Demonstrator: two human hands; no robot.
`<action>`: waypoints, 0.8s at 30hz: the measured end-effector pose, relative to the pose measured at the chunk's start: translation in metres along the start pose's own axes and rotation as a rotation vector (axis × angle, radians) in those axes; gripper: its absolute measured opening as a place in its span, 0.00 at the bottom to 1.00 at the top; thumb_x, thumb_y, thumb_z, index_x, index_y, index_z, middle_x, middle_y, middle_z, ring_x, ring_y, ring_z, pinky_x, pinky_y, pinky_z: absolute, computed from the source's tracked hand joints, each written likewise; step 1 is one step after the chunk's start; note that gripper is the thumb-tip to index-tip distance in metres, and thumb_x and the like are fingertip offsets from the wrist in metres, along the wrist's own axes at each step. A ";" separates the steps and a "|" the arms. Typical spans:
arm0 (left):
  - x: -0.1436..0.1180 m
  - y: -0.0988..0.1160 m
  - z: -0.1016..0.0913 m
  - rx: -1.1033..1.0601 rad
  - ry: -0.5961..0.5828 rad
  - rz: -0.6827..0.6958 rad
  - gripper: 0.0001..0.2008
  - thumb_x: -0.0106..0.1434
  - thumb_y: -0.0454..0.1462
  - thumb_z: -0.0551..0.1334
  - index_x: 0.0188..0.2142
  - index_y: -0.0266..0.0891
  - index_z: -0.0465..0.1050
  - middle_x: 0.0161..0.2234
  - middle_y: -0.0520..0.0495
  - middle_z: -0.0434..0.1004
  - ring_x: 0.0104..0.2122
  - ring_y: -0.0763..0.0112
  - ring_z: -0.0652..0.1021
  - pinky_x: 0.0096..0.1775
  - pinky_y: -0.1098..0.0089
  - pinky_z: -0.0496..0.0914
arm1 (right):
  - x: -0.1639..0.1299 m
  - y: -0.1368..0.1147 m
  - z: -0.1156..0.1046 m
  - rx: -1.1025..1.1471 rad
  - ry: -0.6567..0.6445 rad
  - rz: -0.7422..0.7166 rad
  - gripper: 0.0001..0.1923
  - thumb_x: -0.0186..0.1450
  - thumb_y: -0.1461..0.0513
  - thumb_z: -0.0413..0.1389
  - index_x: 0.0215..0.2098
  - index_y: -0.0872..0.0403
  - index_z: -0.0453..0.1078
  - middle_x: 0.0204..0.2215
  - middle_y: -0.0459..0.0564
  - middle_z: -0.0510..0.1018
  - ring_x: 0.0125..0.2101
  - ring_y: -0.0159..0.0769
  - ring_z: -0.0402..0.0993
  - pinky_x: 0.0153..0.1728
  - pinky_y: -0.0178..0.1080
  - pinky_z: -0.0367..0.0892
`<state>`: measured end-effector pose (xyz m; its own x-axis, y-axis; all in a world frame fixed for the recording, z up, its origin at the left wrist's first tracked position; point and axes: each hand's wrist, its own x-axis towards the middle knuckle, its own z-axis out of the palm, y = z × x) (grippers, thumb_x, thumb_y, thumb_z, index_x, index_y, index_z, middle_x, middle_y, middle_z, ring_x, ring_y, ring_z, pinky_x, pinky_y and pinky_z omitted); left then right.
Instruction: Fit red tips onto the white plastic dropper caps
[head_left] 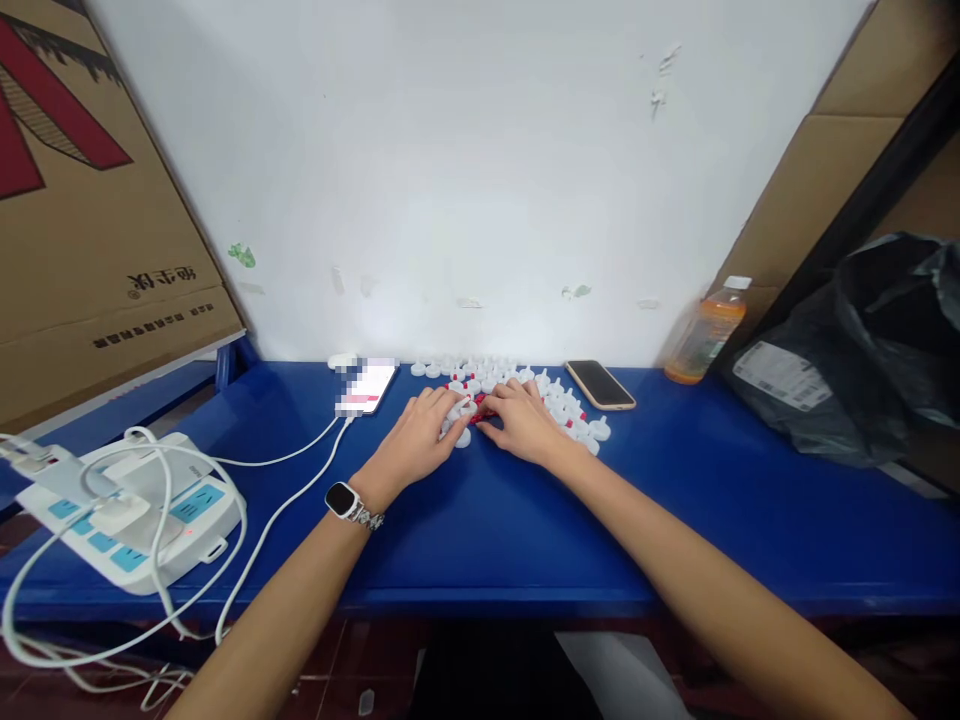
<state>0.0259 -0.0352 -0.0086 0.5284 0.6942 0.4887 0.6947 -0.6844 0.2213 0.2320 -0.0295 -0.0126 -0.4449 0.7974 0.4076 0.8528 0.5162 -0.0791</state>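
Note:
A pile of white nozzle caps (559, 402), some with small red tips, spreads over the blue table against the wall. My left hand (420, 437), wearing a watch on its wrist, is closed with thumb and fingers round a white nozzle cap (466, 407) at the pile's near left side. Close beside it, my right hand (521, 422) has its fingers bent down and pinched at small red tips (484, 401) in the middle of the pile. Its fingers partly cover these red pieces, so how many it grips is hidden.
Left of the pile lies a lit phone (369, 386) on a white cable; another phone (600, 385) lies right. A power strip (135, 530) with looped cables sits at left. An orange drink bottle (707, 332) and black plastic bag (840, 350) stand right. Cardboard (97, 200) rises at left.

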 end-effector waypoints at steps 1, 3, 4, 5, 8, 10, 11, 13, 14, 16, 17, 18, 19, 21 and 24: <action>0.000 0.000 0.000 0.008 0.001 -0.005 0.14 0.73 0.43 0.50 0.50 0.41 0.67 0.45 0.44 0.74 0.45 0.59 0.71 0.47 0.59 0.67 | 0.002 -0.002 0.001 -0.024 -0.011 -0.009 0.07 0.67 0.58 0.57 0.37 0.53 0.73 0.38 0.53 0.77 0.43 0.44 0.66 0.46 0.46 0.52; 0.001 -0.001 0.000 0.016 -0.006 -0.008 0.14 0.73 0.43 0.50 0.49 0.41 0.68 0.45 0.44 0.74 0.44 0.59 0.71 0.46 0.59 0.67 | 0.006 -0.003 0.004 -0.063 -0.030 -0.021 0.07 0.68 0.59 0.56 0.37 0.53 0.73 0.38 0.53 0.77 0.44 0.44 0.66 0.46 0.46 0.52; 0.001 -0.001 0.000 0.017 -0.009 -0.006 0.14 0.73 0.43 0.50 0.49 0.41 0.68 0.45 0.44 0.74 0.44 0.59 0.71 0.46 0.59 0.67 | 0.007 -0.003 0.005 -0.077 -0.036 -0.021 0.07 0.68 0.60 0.55 0.36 0.53 0.73 0.38 0.53 0.77 0.44 0.44 0.66 0.46 0.46 0.52; 0.001 -0.001 0.000 0.017 -0.012 -0.003 0.14 0.73 0.43 0.50 0.49 0.41 0.68 0.45 0.44 0.74 0.44 0.59 0.71 0.46 0.59 0.66 | 0.008 -0.003 0.006 -0.085 -0.042 -0.021 0.07 0.68 0.61 0.55 0.36 0.54 0.73 0.37 0.53 0.77 0.44 0.44 0.65 0.46 0.46 0.52; 0.001 -0.001 0.000 0.006 -0.011 0.001 0.13 0.72 0.42 0.50 0.49 0.41 0.68 0.45 0.44 0.75 0.44 0.60 0.70 0.46 0.59 0.66 | 0.008 0.000 0.008 -0.077 -0.049 -0.024 0.07 0.69 0.62 0.54 0.35 0.54 0.73 0.36 0.52 0.77 0.43 0.43 0.66 0.45 0.45 0.52; 0.000 -0.001 -0.001 0.000 -0.008 0.004 0.13 0.72 0.42 0.51 0.49 0.40 0.68 0.45 0.44 0.75 0.44 0.60 0.70 0.46 0.59 0.66 | 0.006 0.003 0.008 -0.058 -0.037 -0.025 0.06 0.68 0.60 0.55 0.37 0.54 0.73 0.37 0.52 0.77 0.43 0.43 0.66 0.45 0.45 0.52; 0.000 -0.001 -0.001 -0.001 -0.007 0.006 0.13 0.72 0.42 0.51 0.49 0.40 0.67 0.45 0.44 0.75 0.44 0.60 0.70 0.46 0.59 0.66 | 0.004 0.003 0.007 -0.053 -0.029 -0.022 0.07 0.68 0.59 0.56 0.38 0.54 0.73 0.38 0.52 0.77 0.43 0.43 0.65 0.45 0.45 0.52; 0.001 0.000 -0.002 0.002 -0.009 0.010 0.13 0.73 0.43 0.50 0.49 0.41 0.67 0.45 0.44 0.74 0.44 0.60 0.70 0.46 0.60 0.66 | 0.000 0.004 0.004 -0.057 -0.024 -0.015 0.08 0.67 0.58 0.57 0.39 0.54 0.73 0.38 0.52 0.77 0.43 0.43 0.65 0.45 0.45 0.52; 0.001 0.001 -0.002 0.004 -0.011 0.011 0.13 0.73 0.43 0.50 0.48 0.41 0.67 0.45 0.44 0.74 0.44 0.60 0.70 0.47 0.60 0.66 | -0.001 0.004 0.002 -0.065 -0.030 -0.013 0.08 0.68 0.58 0.56 0.38 0.54 0.73 0.37 0.52 0.77 0.42 0.43 0.65 0.45 0.46 0.51; 0.001 0.003 -0.002 0.002 -0.020 0.011 0.13 0.73 0.43 0.50 0.47 0.41 0.68 0.44 0.44 0.74 0.43 0.60 0.70 0.46 0.60 0.66 | -0.004 0.003 0.000 -0.082 -0.056 -0.015 0.07 0.69 0.61 0.54 0.38 0.54 0.74 0.36 0.53 0.77 0.42 0.43 0.65 0.44 0.46 0.51; 0.001 0.003 -0.002 -0.001 -0.025 0.010 0.13 0.73 0.43 0.49 0.47 0.41 0.68 0.44 0.44 0.74 0.43 0.60 0.71 0.46 0.60 0.66 | -0.005 0.003 -0.001 -0.087 -0.067 -0.014 0.08 0.69 0.62 0.52 0.38 0.54 0.74 0.36 0.53 0.77 0.42 0.43 0.65 0.44 0.45 0.51; 0.001 0.004 -0.002 -0.004 -0.029 0.009 0.14 0.73 0.44 0.49 0.47 0.41 0.68 0.44 0.44 0.74 0.43 0.60 0.71 0.47 0.59 0.67 | -0.006 0.002 -0.002 -0.089 -0.076 -0.013 0.09 0.70 0.64 0.52 0.38 0.54 0.74 0.36 0.53 0.78 0.42 0.43 0.66 0.44 0.45 0.52; 0.001 0.004 -0.002 -0.006 -0.032 0.012 0.14 0.73 0.44 0.49 0.47 0.41 0.68 0.45 0.44 0.74 0.43 0.60 0.71 0.47 0.59 0.67 | -0.006 0.002 -0.003 -0.088 -0.083 -0.011 0.09 0.69 0.64 0.51 0.38 0.55 0.74 0.37 0.54 0.78 0.42 0.43 0.66 0.44 0.45 0.52; 0.001 0.005 -0.001 -0.007 -0.032 0.025 0.14 0.73 0.44 0.49 0.47 0.41 0.68 0.46 0.43 0.74 0.44 0.59 0.71 0.48 0.59 0.67 | -0.007 0.001 -0.004 -0.080 -0.089 -0.004 0.08 0.69 0.65 0.52 0.39 0.55 0.74 0.37 0.54 0.78 0.42 0.43 0.66 0.44 0.45 0.52; 0.001 0.006 -0.001 -0.014 -0.031 0.049 0.14 0.73 0.44 0.48 0.48 0.40 0.67 0.47 0.43 0.74 0.46 0.59 0.72 0.52 0.58 0.66 | -0.008 0.003 -0.005 -0.074 -0.088 0.008 0.07 0.69 0.64 0.53 0.39 0.55 0.74 0.36 0.54 0.78 0.42 0.43 0.66 0.45 0.45 0.53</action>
<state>0.0299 -0.0387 -0.0059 0.5762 0.6664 0.4733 0.6610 -0.7205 0.2098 0.2391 -0.0362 -0.0119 -0.4574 0.8276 0.3254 0.8729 0.4877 -0.0132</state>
